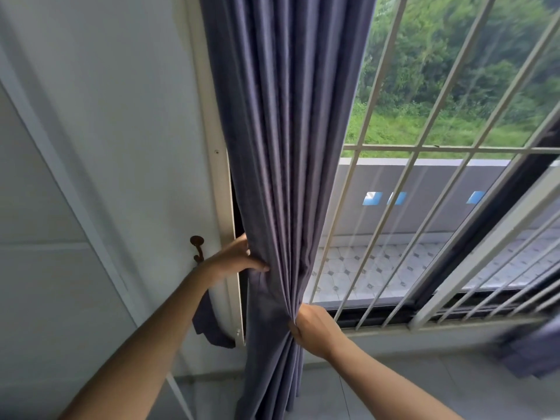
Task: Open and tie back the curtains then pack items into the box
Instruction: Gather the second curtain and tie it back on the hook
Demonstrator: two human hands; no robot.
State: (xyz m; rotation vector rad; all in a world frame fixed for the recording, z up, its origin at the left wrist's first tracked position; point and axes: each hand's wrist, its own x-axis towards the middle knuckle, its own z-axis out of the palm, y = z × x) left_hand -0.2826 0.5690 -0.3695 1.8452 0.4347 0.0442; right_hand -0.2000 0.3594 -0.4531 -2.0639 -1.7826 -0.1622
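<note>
Both hands grip the gathered curtain [281, 177] beside the wall hook [197, 248], left hand [239, 256] above right hand [312, 328]; loosened fingers could let the pleats spread before tying.

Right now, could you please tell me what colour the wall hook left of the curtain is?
The small metal wall hook is dark rusty brown, seen best in the head view.

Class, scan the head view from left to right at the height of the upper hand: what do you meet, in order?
Wall → hook → left hand → curtain → window bars.
</note>
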